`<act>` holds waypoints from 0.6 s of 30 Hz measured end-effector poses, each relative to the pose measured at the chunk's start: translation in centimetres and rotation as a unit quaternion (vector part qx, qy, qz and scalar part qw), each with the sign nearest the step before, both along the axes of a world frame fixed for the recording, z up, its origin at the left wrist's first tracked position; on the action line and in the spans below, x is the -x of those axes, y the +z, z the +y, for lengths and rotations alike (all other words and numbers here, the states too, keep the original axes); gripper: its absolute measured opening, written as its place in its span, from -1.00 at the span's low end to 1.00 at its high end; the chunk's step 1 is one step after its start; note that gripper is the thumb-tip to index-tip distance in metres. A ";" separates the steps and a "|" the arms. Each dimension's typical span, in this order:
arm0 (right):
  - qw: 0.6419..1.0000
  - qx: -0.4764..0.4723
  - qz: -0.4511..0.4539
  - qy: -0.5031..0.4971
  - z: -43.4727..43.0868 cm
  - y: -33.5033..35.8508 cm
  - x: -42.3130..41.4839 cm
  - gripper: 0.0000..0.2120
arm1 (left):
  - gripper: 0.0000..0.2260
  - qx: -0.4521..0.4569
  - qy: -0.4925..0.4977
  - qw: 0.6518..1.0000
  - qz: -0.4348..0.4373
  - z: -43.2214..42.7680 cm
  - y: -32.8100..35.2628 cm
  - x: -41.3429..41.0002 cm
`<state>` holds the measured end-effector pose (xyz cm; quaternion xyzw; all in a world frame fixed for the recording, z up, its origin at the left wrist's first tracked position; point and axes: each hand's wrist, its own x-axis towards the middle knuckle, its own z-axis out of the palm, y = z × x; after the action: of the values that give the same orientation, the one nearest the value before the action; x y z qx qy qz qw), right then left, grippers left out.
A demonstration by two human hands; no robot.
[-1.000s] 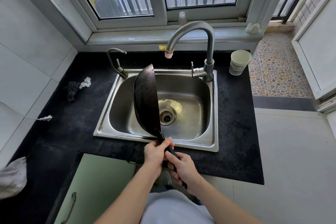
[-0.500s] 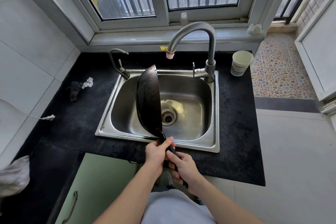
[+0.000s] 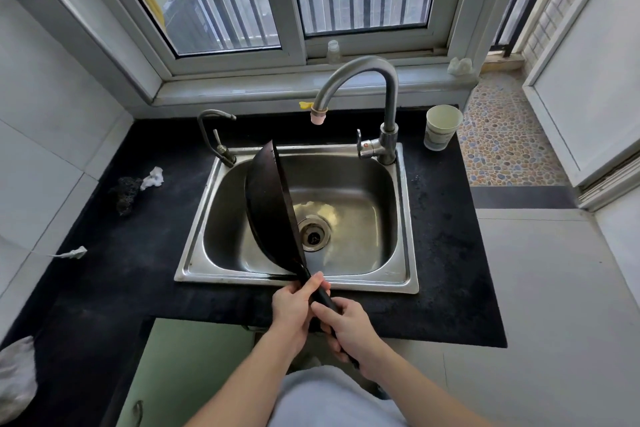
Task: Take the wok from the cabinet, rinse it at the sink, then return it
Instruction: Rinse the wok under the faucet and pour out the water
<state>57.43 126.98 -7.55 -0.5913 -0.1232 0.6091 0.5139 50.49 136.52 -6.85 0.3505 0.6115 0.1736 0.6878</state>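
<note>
The wok (image 3: 268, 210) is out of the cabinet and stands on edge over the sink (image 3: 403, 218), tipped as if to drain. No water runs from the big faucet (image 3: 360, 80), so the rinse looks finished; carrying it back is what's left. The left hand (image 3: 292, 302) and the right hand (image 3: 346, 322) both wrap its handle at the sink's near rim. I count one wok, two faucets, and one paper cup (image 3: 441, 128) right of the sink on the tabletop (image 3: 121, 270).
</note>
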 end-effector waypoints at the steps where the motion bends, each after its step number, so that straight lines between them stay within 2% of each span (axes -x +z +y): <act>1: 1.000 0.004 -0.013 -0.004 0.2 0.0 0.4 -0.82 | -0.83 0.006 -0.002 1.000 -0.008 0.3 -0.1 0.4; 4: 0.997 0.028 -0.071 -0.021 0.8 -0.2 2.0 -0.83 | -0.84 0.025 -0.021 0.998 -0.050 1.0 -0.3 1.7; 6: 0.988 0.051 -0.146 -0.028 1.1 -0.4 3.3 -0.84 | -0.84 0.046 -0.031 0.995 -0.081 1.4 -0.5 2.5; 11: 0.942 0.110 -0.316 -0.030 1.4 -0.7 5.7 -0.87 | -0.79 0.100 -0.032 0.987 -0.125 1.9 -1.2 3.8; 18: 0.898 0.166 -0.404 -0.048 1.7 -0.9 8.7 -0.84 | -0.80 0.134 -0.090 0.980 -0.119 2.9 -2.4 5.2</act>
<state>48.70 128.69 -8.43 -0.8684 -0.1886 0.3044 0.3431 45.30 139.45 -9.20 0.2851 0.5087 0.0681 0.8095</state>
